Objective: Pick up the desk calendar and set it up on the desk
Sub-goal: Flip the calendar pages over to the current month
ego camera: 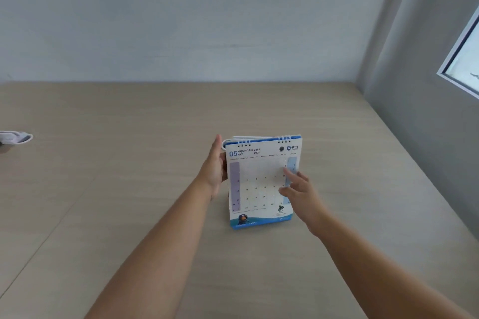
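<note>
A white and blue spiral-bound desk calendar (259, 184), showing the May page, stands on its lower edge on the light wooden desk (129, 189), near the middle. My left hand (213, 168) grips its left edge, fingers behind the card. My right hand (300, 194) rests on the right side of the page, with thumb and fingers touching the sheet near its right edge. The back of the calendar and its stand are hidden.
A pale grey object (15, 137) lies at the desk's far left edge. A grey wall (207, 21) runs along the back, and a side wall with a window frame (461, 65) closes the right.
</note>
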